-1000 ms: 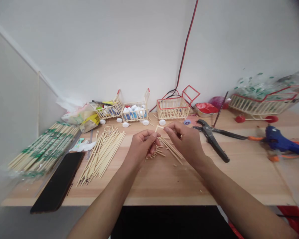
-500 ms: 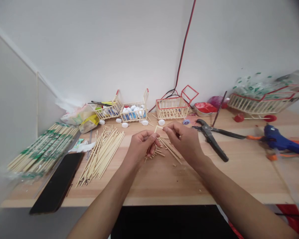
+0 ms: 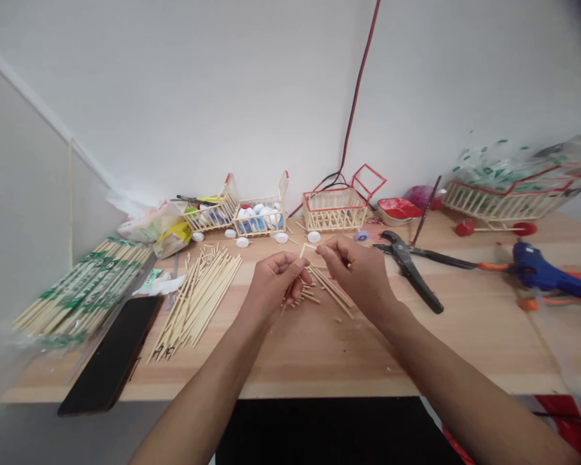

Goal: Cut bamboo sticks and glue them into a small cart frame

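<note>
stick corner piece (image 3: pixel 306 248), pinched between the closed fingertips of left hand (image 3: pixel 271 284) and right hand (image 3: pixel 358 271) over the table (image 3: pixel 319 352), looks mid-assembly; steady alignment seems needed.

No legible text anywhere. Wrapped chopstick packs (image 3: pixel 80 287) at tabletop's left edge: green print on wrappers, too small and blurred to read. Yellow packet (image 3: pixel 175 237) nr back-left corner: dark print, illegible. Clear bag (image 3: pixel 501 169) at back-right w/ green marks, blurred, can't read. Loose sticks (image 3: pixel 198 297) left of centre: dark marks on ends twd front edge, can't tell if chars.
</note>
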A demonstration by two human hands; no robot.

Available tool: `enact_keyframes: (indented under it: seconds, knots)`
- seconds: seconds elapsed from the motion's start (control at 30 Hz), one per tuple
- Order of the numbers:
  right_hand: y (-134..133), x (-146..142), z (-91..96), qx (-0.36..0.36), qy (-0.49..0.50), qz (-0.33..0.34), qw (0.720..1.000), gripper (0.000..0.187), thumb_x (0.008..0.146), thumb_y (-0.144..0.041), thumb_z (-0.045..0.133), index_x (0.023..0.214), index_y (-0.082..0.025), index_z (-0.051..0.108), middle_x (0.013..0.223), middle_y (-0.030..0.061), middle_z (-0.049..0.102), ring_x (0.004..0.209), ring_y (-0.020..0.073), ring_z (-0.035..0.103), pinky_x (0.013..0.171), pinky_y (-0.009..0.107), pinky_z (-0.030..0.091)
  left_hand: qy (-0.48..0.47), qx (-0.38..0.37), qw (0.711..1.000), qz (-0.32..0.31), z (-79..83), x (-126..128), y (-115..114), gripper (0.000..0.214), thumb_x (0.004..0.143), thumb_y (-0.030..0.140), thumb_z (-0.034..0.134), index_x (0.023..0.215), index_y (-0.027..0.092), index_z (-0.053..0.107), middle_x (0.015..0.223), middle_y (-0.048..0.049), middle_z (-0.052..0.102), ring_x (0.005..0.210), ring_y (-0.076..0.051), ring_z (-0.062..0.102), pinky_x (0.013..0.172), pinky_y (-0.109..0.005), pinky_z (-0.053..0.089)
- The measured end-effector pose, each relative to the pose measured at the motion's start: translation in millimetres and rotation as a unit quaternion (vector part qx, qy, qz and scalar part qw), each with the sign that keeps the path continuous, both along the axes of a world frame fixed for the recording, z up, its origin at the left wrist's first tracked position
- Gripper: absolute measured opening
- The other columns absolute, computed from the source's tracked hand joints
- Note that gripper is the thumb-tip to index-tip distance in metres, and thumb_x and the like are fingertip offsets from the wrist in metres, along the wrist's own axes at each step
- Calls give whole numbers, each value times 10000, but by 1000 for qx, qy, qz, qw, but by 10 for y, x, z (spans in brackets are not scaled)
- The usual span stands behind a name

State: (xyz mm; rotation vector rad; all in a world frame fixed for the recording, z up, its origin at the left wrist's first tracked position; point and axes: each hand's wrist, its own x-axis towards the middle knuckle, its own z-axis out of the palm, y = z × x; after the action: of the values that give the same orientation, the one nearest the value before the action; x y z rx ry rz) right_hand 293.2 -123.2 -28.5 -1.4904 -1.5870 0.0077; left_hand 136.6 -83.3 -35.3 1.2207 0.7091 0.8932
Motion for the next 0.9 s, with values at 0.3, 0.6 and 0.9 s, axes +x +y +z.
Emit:
enact_keyframes:
  seconds: [0.3,0.6,0.9]
  knots:
    - [5,13,-18,-7,11,4,1000,286,899,-326,520,653,-184,547,505,-47,489,474,87,402,527,229,304,2,7,1000,-1,-26,-3,13,292,759,410,689,785,125,630,632,-4,647,350,-26,407,317,-163,242]
    - [-6,-8,-2,-19,24,9,999,295,901,-315,513,637,-185,529,513,-43,493,488,90,408,535,228,311,2,11,1000,-3,-21,-7,12,268,780,384,676,805,122,631,631,-10,648,353,-31,416,319,-160,249]
    - [-5,-12,3,-32,35,15,999,311,905,-305,514,621,-180,528,503,-43,502,487,89,416,534,229,308,15,24,1000,-2,-43,-15,23,269,796,391,662,795,124,630,620,-16,646,343,-36,408,314,-165,267]
